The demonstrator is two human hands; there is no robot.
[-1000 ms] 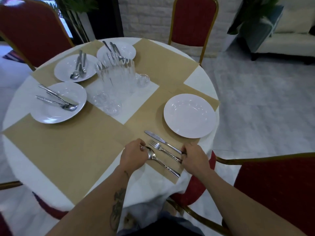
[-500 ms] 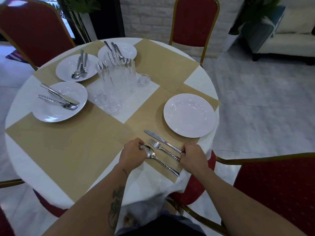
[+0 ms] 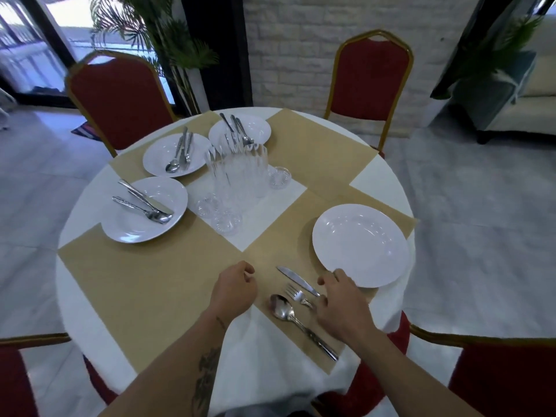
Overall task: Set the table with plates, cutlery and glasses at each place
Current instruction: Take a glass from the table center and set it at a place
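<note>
Low in the frame, the left hand (image 3: pixel 234 288) and right hand (image 3: pixel 341 299) are loose and hold nothing, and the right one sits over the knife (image 3: pixel 296 278) and fork (image 3: pixel 296 294) beside the plate (image 3: pixel 361 245), so a bump could push them crooked.

We had a single view, from a wide-angle camera worn on the head, which stood at the near edge of the round table (image 3: pixel 374 180) and faced forward and steeply down across it. It sat close enough that both forearms ran in from the bottom edge, with the left hand (image 3: pixel 236 288) and the right hand (image 3: pixel 340 299) low in the middle, while the far chair (image 3: pixel 368 76) and the brick wall (image 3: pixel 288 49) filled the top.
</note>
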